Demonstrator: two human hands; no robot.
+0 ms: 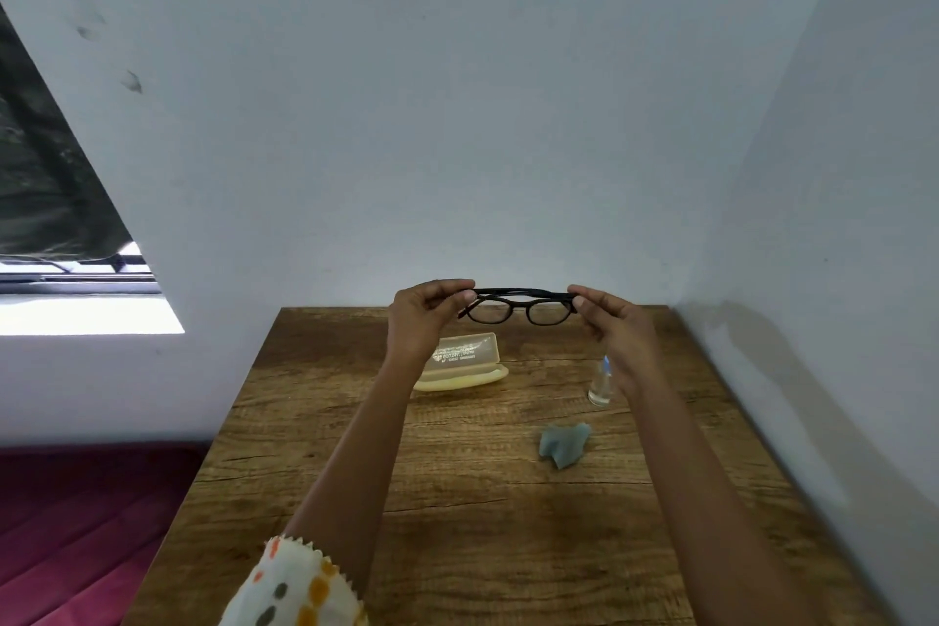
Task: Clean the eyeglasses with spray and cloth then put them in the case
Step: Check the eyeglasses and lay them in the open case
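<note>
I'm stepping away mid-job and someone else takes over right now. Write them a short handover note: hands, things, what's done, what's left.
Hands: left hand and right hand each pinch one end of the glasses, held in the air over the far part of the table.
Things: the case lies open below the left hand; the bottle stands to its right; the cloth lies crumpled nearer.
Done: cannot tell whether the lenses were sprayed or wiped.
Left: clean if needed, lay the glasses in the case.
</note>
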